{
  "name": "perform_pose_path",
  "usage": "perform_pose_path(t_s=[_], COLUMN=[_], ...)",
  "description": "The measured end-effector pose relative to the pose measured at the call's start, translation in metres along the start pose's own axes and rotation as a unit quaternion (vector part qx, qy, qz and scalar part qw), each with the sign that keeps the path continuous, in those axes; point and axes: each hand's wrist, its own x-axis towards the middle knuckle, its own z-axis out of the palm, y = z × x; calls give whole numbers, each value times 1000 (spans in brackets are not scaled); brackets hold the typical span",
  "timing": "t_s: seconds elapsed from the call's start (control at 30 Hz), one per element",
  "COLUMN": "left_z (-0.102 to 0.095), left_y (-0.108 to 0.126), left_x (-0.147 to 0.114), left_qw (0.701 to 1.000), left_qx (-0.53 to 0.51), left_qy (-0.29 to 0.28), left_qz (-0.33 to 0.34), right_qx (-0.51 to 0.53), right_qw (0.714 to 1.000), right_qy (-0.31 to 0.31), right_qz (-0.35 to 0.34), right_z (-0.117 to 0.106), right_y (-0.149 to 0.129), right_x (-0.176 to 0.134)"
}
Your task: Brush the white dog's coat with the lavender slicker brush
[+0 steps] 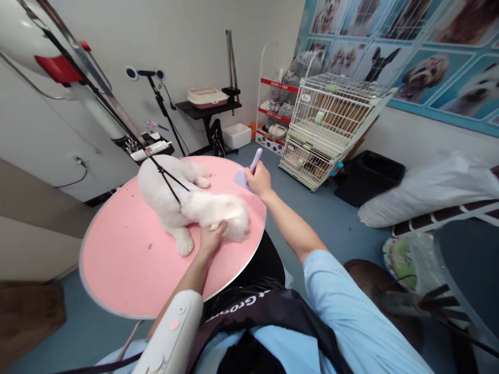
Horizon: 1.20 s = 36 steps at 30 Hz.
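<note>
A white fluffy dog [159,187] stands on a round pink grooming table [128,259], its head lowered toward the table's right side. Black straps [162,174] run down to its body from the upper left. My left hand [212,236] is closed on the near side of the dog's head, its fingers partly hidden in fur. Away from the fur, above the table's right edge, my right hand [259,179] grips a light purple pet brush [242,179]. The handle points up and the flat head faces left. Its bristles are hidden.
A white device with buttons [171,332] lies over my left forearm. Beyond the table stand white wire cages [331,119], a rack [273,111] and a black stand bearing a litter tray [206,97]. A black bin [370,176] and stuffed white bag [432,192] are right.
</note>
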Motion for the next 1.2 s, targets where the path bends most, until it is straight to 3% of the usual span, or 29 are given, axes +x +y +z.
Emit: perform_pose_path(t_s=[0.07,0.13,0.17,0.3,0.43,0.57,0.67,0.73,0.77,0.9,1.07,1.1,1.2], left_z=[0,0,0,-1,2,5,5,4,3,1,0,0,0], left_y=[-1,-2,-2,3,7,6,5,6,6,8,5,4,3], left_x=[1,1,1,-1,-2,-2,-3,-3,-3,-3,-1,-1,-1], left_qw=[1000,1000,1000,1000,1000,1000,1000,999,999,999,999,999,999], left_qx=[-9,-6,-3,-8,-4,14,26,25,28,53,49,49,53], left_qy=[-4,-13,-16,-8,-4,-2,0,5,6,2,5,5,1], left_qz=[-5,-6,-1,26,18,14,17,20,19,3,-5,-4,0], right_qx=[43,47,29,-30,41,103,88,58,42,-4,5,-5,-23], right_qw=[994,986,990,994,990,992,991,984,986,999,980,984,999], right_qy=[-88,-147,-132,51,69,39,-94,-153,-147,-29,-167,-155,-42], right_qz=[-53,-58,-33,96,118,67,-36,-70,-65,-18,-104,-90,-24], right_z=[4,7,6,-18,-34,-15,6,13,13,4,0,-1,-3], right_y=[-1,4,10,51,73,45,13,-2,-6,-11,-12,-11,-10], right_x=[-6,-8,-6,12,1,-32,-39,-29,-22,-3,-13,-12,-7])
